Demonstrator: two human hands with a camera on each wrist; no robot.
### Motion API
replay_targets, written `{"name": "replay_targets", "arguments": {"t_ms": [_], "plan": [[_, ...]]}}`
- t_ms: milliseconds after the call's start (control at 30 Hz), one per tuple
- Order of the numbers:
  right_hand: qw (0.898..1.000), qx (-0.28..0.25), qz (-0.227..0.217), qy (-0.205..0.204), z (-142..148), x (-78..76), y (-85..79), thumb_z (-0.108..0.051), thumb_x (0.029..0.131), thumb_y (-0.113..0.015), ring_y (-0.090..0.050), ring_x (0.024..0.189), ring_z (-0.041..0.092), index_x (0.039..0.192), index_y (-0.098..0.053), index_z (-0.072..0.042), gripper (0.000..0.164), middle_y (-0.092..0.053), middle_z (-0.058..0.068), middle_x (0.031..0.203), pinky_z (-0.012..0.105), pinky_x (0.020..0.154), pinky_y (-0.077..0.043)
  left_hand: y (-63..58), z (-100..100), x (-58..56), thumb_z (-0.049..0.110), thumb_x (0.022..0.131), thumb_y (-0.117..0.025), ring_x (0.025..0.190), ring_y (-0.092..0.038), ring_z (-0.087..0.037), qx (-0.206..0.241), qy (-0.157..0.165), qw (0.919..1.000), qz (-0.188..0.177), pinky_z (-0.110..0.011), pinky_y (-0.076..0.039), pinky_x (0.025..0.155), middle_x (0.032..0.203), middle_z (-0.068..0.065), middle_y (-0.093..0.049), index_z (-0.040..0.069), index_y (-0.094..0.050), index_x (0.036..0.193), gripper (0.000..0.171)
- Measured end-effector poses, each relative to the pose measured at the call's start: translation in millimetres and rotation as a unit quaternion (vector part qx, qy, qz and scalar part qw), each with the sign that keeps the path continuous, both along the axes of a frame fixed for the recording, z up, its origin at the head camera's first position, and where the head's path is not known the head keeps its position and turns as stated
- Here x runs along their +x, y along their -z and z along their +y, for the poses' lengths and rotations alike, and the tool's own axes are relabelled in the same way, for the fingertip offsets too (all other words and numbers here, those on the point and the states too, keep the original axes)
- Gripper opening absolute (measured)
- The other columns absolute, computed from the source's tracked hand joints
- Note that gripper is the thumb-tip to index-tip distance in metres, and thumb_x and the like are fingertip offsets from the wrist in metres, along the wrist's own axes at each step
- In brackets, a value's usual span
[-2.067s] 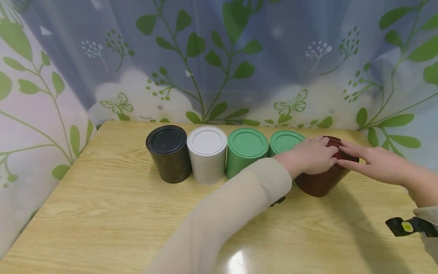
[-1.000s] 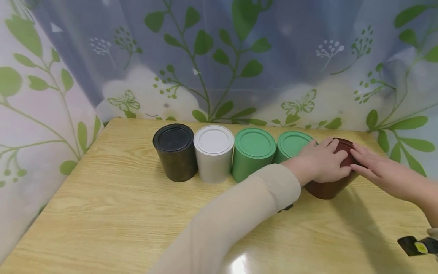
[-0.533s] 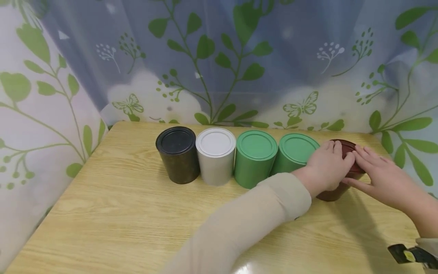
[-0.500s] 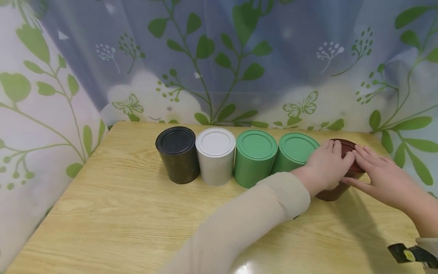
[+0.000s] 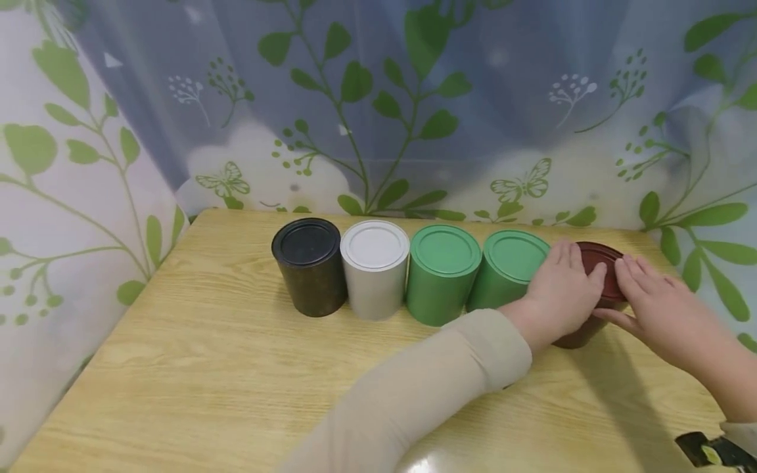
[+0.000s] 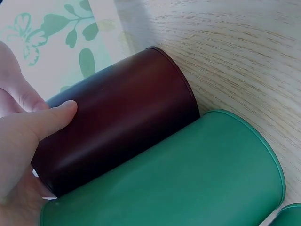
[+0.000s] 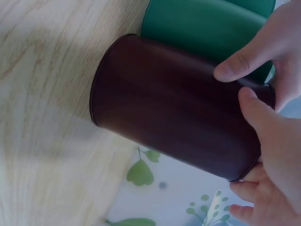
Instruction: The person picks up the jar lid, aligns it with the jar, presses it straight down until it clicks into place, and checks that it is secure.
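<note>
A dark red canister (image 5: 597,254) with a ridged lid stands upright at the right end of a row of canisters. Both my hands are on its upper part. My left hand (image 5: 562,292) holds it from the left, the thumb over the front side and the fingers at the lid's left edge. From the right, my right hand (image 5: 671,312) grips it near the rim, its thumb also on the side wall, as the right wrist view shows. Close on the left stands a green canister (image 5: 514,253). In the left wrist view, the dark red wall (image 6: 122,113) lies right against the green one (image 6: 174,174).
Further left, another green canister (image 5: 443,289), a white canister (image 5: 375,289) and a black canister (image 5: 313,289) complete the row on the wooden table (image 5: 225,374). Behind hangs a leaf-patterned curtain (image 5: 402,151). My left sleeve (image 5: 426,387) crosses in front of the row.
My left fingers have drawn back from over the lid to its left edge, uncovering more of it and of the neighbouring green lid. The head view has shifted slightly. The canisters keep their order.
</note>
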State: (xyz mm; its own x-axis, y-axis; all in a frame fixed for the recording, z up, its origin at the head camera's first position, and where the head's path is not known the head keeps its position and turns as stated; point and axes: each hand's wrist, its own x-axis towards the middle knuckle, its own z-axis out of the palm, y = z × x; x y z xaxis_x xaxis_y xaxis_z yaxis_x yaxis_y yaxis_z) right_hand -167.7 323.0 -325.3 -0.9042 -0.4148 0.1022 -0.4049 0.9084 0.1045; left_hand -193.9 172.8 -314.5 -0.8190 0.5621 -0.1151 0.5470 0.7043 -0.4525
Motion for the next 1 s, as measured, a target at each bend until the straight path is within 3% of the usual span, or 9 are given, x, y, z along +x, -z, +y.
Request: {"name": "replay_targets", "arguments": {"t_ms": [200,333,500,633,700,800,1000], "plan": [[0.999,0.023,0.034,-0.017,-2.5,1.9,-4.8,-0.039,0.084,-0.066,-0.038,0.119,0.051,0.128,-0.041,0.019,0.077,-0.037,0.041,0.129,0.064,0.09,-0.032,-1.8,-1.0,-0.8,0.062,0.091,-0.036,0.141,-0.008,-0.024,0.013,0.011,0.9999,-0.002,-0.036,-0.002,0.113,0.154,-0.01,-0.013,0.031,-0.004,0.151,0.074],[0.999,0.022,0.029,-0.018,-1.9,2.2,-6.1,-0.039,0.084,-0.066,-0.038,0.119,0.051,0.127,-0.043,0.018,0.076,-0.038,0.041,0.129,0.064,0.091,-0.032,-4.1,0.8,0.0,0.064,0.09,-0.034,0.141,-0.007,-0.025,0.003,0.006,1.0,-0.003,-0.038,-0.003,0.113,0.154,-0.009,-0.013,0.031,-0.005,0.151,0.075],[0.999,0.005,0.038,-0.034,0.9,2.9,-3.6,-0.036,0.084,-0.067,-0.039,0.118,0.05,0.129,-0.042,0.018,0.074,-0.039,0.04,0.128,0.063,0.092,-0.033,-9.5,4.0,-4.0,0.075,0.081,-0.037,0.141,-0.004,-0.02,0.024,0.008,0.9991,-0.033,-0.036,-0.009,0.112,0.155,-0.001,-0.008,0.033,-0.01,0.15,0.085],[0.999,-0.008,0.036,-0.037,-1.0,0.7,-1.6,-0.037,0.086,-0.065,-0.036,0.12,0.051,0.135,-0.033,0.017,0.079,-0.037,0.039,0.131,0.064,0.092,-0.032,-7.2,3.3,-11.9,0.074,0.08,-0.04,0.14,-0.004,-0.014,0.061,0.022,0.996,-0.061,-0.03,-0.011,0.112,0.155,0.002,-0.003,0.032,-0.009,0.148,0.085],[0.998,-0.022,0.036,-0.038,-2.1,-0.1,-0.7,-0.035,0.085,-0.066,-0.036,0.12,0.051,0.135,-0.031,0.016,0.08,-0.037,0.037,0.132,0.063,0.091,-0.033,-5.1,3.7,-14.2,0.073,0.081,-0.04,0.14,-0.007,-0.013,0.066,0.028,0.9957,-0.058,-0.028,-0.011,0.112,0.155,0.002,-0.005,0.03,-0.01,0.148,0.085],[0.999,-0.025,0.03,-0.022,-2.2,1.7,-0.8,-0.035,0.086,-0.066,-0.034,0.12,0.052,0.136,-0.027,0.018,0.083,-0.036,0.038,0.132,0.063,0.092,-0.03,-3.5,6.7,-14.4,0.073,0.081,-0.041,0.139,-0.008,-0.013,0.056,0.028,0.9969,-0.048,-0.027,-0.012,0.111,0.155,0.003,-0.006,0.026,-0.009,0.15,0.089],[0.999,0.008,0.038,0.009,-6.3,7.6,-0.9,-0.033,0.084,-0.068,-0.035,0.118,0.054,0.131,-0.038,0.019,0.076,-0.036,0.043,0.128,0.065,0.094,-0.028,-4.2,9.8,-12.4,0.073,0.081,-0.041,0.139,-0.012,-0.014,0.04,0.03,0.9981,-0.037,-0.028,-0.017,0.11,0.154,0.001,-0.01,0.026,-0.011,0.15,0.089]]}}
